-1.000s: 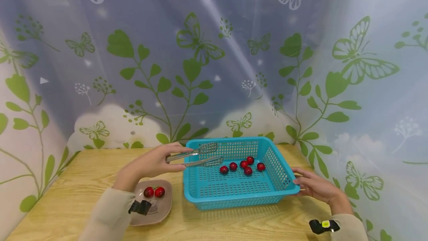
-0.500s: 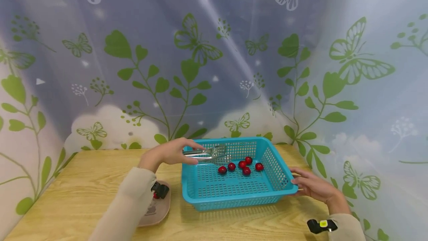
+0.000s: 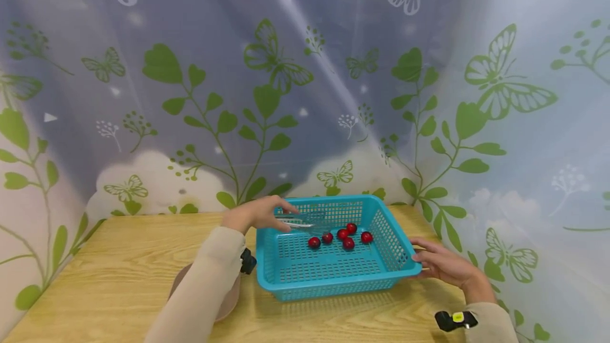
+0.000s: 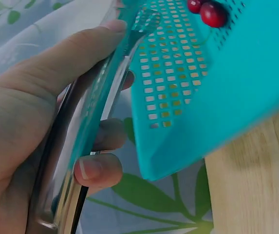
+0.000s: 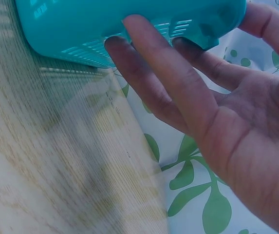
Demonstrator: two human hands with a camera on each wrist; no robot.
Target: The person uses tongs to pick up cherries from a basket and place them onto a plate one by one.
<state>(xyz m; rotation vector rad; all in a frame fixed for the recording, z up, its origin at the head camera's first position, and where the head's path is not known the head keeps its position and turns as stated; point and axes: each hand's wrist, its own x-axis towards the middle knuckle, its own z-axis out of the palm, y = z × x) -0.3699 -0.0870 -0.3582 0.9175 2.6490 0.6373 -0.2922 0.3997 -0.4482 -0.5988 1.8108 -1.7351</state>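
Observation:
My left hand (image 3: 261,215) grips a pair of shiny metal tongs (image 4: 64,170), with the thumb along one arm and fingers curled round the other. The slotted tong heads (image 3: 318,221) reach over the left part of a turquoise plastic basket (image 3: 333,282), close to the cherries. Several dark red cherries (image 3: 348,243) lie loosely grouped on the basket's floor. At the basket's right end, my right hand (image 3: 445,264) holds the rim, its long fingers (image 5: 173,73) against the outer wall.
A pinkish plate (image 3: 232,300) is on the wooden table (image 3: 119,269) left of the basket, mostly hidden under my left sleeve (image 3: 205,279). Behind and to the right hangs a curtain (image 3: 200,184) printed with leaves and butterflies.
The left hand has moved right with the tongs, bringing their heads deeper over the basket and closer together. Its sleeve now covers the cherries seen earlier on the plate. The right hand stays at the rim.

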